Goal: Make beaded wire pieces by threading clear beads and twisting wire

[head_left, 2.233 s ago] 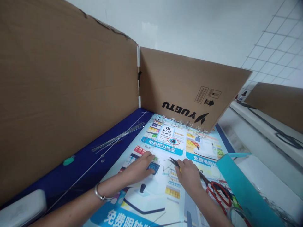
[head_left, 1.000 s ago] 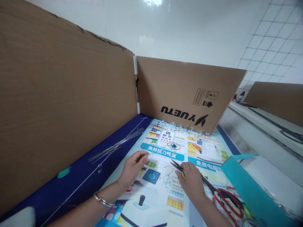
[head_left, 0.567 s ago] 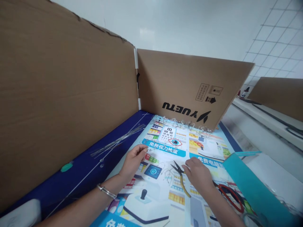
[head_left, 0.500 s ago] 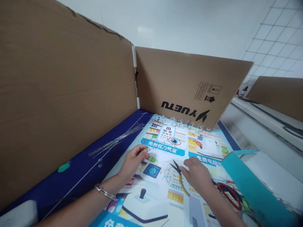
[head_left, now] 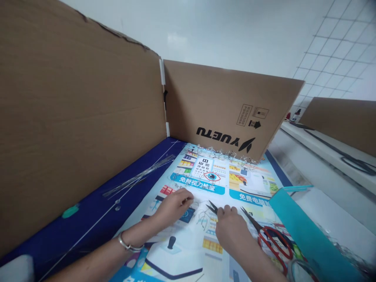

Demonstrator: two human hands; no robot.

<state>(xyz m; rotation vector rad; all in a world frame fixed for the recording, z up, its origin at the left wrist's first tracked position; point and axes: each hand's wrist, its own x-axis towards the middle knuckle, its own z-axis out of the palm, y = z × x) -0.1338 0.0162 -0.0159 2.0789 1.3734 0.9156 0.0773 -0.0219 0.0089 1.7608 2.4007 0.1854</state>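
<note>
My left hand (head_left: pixel 176 203), with a silver bangle on its wrist, is closed in a pinch above the printed sheet (head_left: pixel 188 235); what its fingertips hold is too small to name. My right hand (head_left: pixel 232 227) is closed over the pliers, whose dark, slightly parted jaws (head_left: pixel 212 207) point up and left toward my left hand. The palm hides the handles. Thin wire loops (head_left: pixel 202 220) lie on the sheet between the hands. Red-handled scissors (head_left: pixel 266 231) lie right of my right hand.
Cardboard panels (head_left: pixel 229 102) stand at the left and back. Small clear pieces (head_left: pixel 232 154) line the back panel's foot. Thin clear strips (head_left: pixel 139 176) lie on the blue surface at left. A teal-edged box (head_left: pixel 311 231) with wire pieces stands at right.
My right hand has closed over the pliers' handles, which showed beside it before. My left hand has moved right and slightly down, nearer the pliers. The view has shifted a little, and the scissors show more fully.
</note>
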